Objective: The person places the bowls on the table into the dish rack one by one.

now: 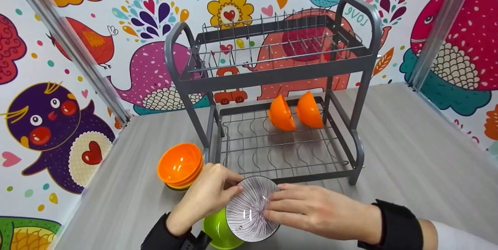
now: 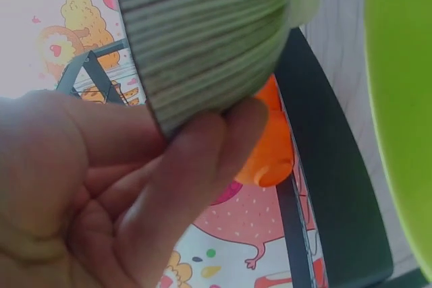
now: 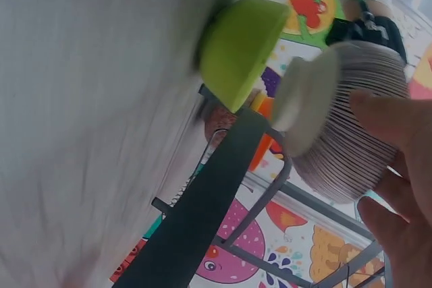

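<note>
A striped black-and-white bowl (image 1: 249, 224) is held between both hands, in front of the rack, its inside facing the head camera. My left hand (image 1: 208, 193) pinches its left rim; in the left wrist view, fingers (image 2: 196, 139) lie against the ribbed outside. My right hand (image 1: 311, 209) grips the other side, fingers over the inside. In the right wrist view, the thumb (image 3: 378, 109) shows on the bowl's outer wall, near its pale foot. Below and left of it in the head view, a green bowl (image 1: 220, 228) stands on the table, partly hidden.
A grey two-tier dish rack (image 1: 280, 73) stands ahead. Two orange bowls (image 1: 282, 114) sit tilted on its lower tier, toward the back right. Left of the rack, a stack of orange bowls (image 1: 181, 164) rests on the table. A patterned wall (image 1: 155, 75) closes the back.
</note>
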A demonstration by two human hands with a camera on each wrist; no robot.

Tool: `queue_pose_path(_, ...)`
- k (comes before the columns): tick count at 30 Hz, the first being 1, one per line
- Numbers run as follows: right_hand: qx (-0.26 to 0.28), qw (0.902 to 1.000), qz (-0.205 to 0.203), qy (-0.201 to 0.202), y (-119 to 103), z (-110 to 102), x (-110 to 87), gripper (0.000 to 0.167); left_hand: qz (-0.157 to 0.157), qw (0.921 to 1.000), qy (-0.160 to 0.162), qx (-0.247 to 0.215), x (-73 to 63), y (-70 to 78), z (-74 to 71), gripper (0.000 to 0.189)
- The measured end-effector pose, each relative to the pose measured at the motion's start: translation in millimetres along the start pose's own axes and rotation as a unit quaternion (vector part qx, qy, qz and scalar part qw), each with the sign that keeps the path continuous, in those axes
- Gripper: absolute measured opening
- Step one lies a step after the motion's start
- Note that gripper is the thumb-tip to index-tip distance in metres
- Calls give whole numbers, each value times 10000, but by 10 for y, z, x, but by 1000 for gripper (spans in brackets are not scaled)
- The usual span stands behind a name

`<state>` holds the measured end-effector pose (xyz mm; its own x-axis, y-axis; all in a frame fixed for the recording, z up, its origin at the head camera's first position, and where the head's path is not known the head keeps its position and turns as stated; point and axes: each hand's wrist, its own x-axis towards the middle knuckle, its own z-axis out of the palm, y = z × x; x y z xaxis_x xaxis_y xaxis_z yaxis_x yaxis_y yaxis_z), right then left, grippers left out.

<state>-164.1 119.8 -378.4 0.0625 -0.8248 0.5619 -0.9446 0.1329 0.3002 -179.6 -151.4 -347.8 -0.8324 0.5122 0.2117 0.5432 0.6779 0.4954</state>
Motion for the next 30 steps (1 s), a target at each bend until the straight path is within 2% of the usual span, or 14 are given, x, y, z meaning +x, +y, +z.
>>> queue_pose_path(3, -101, 9999, -95, 67, -1, 13, 23, 27, -67, 9998, -109, -130, 5, 5, 4, 14)
queue_pose_path(7, -303, 9978, -464, 370, 23, -18, 94, 24, -101, 9992, -188, -328, 8, 10, 6, 15)
queue_pose_path(11, -599, 9932, -800, 591, 52, -87, 164, 25, -54, 9993, -106, -352, 17, 12, 5, 14)
queue_pose_path(17, -568, 9931, -808, 632, 108, -153, 132, 24, -65, 9985, 36, -550, 27, -8, -11, 13)
queue_pose_path(19, -456, 9943, -741, 615, 130, -166, 96, 22, -114, 9980, 192, -585, 27, -27, -15, 16)
queue_pose_path(21, -333, 9956, -643, 594, 154, -182, 60, 21, -78, 9981, 388, -471, 31, -53, -7, 19)
queue_pose_path(24, -139, 9971, -465, 588, 190, -215, 8, 20, 155, 9981, 590, -4, 44, -101, 40, 20)
queue_pose_path(27, 37, 9977, -295, 616, 242, -257, -16, 18, 419, 9969, 485, 452, 53, -143, 97, 21)
queue_pose_path(30, 234, 9978, -72, 620, 300, -311, 6, 13, 512, 9960, 207, 697, 50, -169, 132, 18)
